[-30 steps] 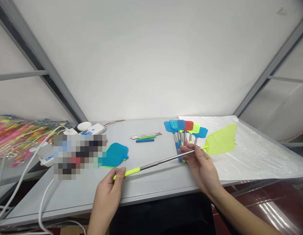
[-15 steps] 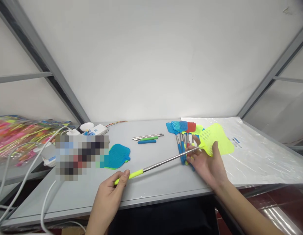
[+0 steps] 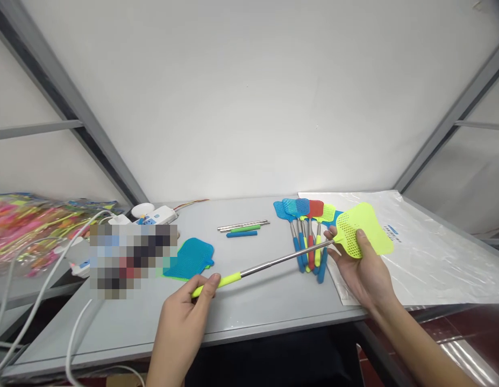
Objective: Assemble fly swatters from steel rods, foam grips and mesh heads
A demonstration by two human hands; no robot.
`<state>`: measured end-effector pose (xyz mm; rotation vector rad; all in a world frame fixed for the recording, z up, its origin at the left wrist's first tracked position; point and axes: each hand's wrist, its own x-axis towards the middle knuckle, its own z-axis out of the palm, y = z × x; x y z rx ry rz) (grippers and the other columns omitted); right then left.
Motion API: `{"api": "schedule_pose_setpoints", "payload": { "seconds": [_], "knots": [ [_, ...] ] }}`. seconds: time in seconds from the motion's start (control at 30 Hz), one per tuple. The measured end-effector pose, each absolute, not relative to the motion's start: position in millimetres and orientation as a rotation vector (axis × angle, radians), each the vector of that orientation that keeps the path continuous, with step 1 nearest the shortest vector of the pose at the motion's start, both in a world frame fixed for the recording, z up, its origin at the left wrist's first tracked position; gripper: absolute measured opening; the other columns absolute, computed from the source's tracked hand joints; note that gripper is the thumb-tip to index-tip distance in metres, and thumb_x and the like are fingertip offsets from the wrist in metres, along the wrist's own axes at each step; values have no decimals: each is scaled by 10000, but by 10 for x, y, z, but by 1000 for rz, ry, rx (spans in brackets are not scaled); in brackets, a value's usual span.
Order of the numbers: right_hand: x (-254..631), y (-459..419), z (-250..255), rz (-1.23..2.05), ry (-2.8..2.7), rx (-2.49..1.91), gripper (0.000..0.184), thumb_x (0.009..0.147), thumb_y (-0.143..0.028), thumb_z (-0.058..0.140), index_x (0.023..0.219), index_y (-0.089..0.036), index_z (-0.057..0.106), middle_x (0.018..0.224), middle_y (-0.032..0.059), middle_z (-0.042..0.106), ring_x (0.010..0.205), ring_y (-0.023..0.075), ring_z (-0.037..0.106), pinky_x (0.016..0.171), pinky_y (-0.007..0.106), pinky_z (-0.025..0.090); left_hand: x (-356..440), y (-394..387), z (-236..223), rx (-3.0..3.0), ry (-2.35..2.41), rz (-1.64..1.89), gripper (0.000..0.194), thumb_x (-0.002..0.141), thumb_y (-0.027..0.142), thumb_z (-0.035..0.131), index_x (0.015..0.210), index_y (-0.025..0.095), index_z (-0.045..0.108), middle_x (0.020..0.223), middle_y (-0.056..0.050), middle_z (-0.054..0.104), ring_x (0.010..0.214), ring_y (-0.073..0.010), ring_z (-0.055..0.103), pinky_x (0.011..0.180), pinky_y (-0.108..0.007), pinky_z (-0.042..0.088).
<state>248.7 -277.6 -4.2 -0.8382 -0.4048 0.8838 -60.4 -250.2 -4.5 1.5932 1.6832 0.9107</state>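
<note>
My left hand (image 3: 182, 317) is shut around the yellow-green plastic grip (image 3: 217, 283) of a fly swatter with a telescopic steel shaft (image 3: 287, 259). My right hand (image 3: 364, 269) holds the far end, with the thumb on the lime-yellow mesh head (image 3: 364, 231) and the fingers below it. The swatter spans the air above the table. Just beyond my right hand, several blue, red and yellow swatters (image 3: 309, 236) lie fanned together, their handles pointing towards me.
A blue mesh swatter head (image 3: 190, 259) lies on the grey table (image 3: 265, 317) beside steel rods and coloured grips (image 3: 242, 229). A plastic sheet (image 3: 430, 258) covers the right end. A power strip (image 3: 158, 215), white cables (image 3: 40, 269) and a colourful bundle (image 3: 31, 228) sit left.
My right hand has moved right and turned up, now holding the yellow head instead of the shaft near its neck. The swatter has shifted right with it, and the fanned swatters show more fully.
</note>
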Motion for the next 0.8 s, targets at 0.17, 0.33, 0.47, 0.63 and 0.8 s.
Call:
{"api": "schedule_pose_setpoints", "payload": {
  "seconds": [0.17,0.33,0.47,0.63,0.8],
  "knots": [
    [2568,-2822,60,872,-366,-858,353,869,-411,645,1169,-226,633,1010,75,729,974,239,692,691,325,578,-520,-2414,-110,1680,1601,889,521,826,689,482,633,208,525,535,58,220,496,-116,223,462,-226,193],
    [2615,-2910,153,838,-452,-878,370,870,-409,648,1188,-222,620,1078,102,721,963,251,702,649,319,591,-640,-2334,-150,1877,1470,767,504,886,635,415,693,201,583,616,14,490,611,-165,445,564,-235,350],
    [2647,-2892,224,748,-576,-871,372,863,-390,662,1184,-208,617,985,87,734,878,240,717,645,324,595,-646,-2328,-139,2005,1261,529,441,905,567,444,722,206,617,700,0,588,690,-185,524,640,-243,405],
    [2726,-2725,278,623,-627,-888,364,853,-383,676,1161,-197,620,895,67,737,754,211,720,599,298,579,-393,-2309,-97,2034,1097,504,384,953,483,413,820,215,654,791,-8,656,758,-188,573,699,-240,424],
    [2713,-2637,281,599,-583,-873,355,856,-409,669,1135,-194,622,900,62,739,794,212,728,669,324,590,-277,-2204,-70,2062,1098,576,357,956,477,426,855,216,647,855,-16,670,835,-200,589,755,-241,428]
  ]
}}
